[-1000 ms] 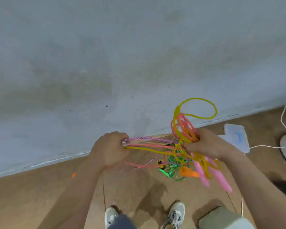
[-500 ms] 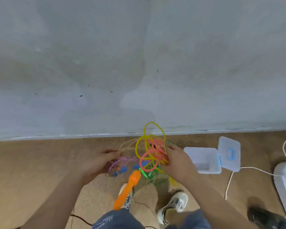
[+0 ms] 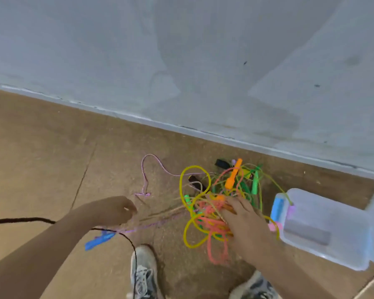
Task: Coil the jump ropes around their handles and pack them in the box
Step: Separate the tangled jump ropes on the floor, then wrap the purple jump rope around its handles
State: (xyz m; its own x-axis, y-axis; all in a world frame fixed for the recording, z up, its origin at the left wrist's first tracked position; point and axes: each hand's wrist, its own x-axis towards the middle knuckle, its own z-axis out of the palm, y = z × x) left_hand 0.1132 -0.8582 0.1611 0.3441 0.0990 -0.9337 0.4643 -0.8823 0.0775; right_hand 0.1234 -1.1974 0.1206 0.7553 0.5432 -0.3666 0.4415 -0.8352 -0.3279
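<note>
Grey wall above a brown floor.
The wall is stained in patches and carries a few dark specks. The floor meets the wall's foot along a pale line. A thin seam runs away from the wall. Two worn white sneakers, left and right, stand well apart from the wall, toes toward it.

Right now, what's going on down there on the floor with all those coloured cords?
A person is bent over a tangle of jump ropes on the floor beside a wall, sorting them out. Their left hand pinches a purple rope that runs from a blue handle into the pile. Their right hand lies spread on the yellow, pink and green loops. The clear plastic box stands open to the right, with no coiled rope inside it yet.
</note>
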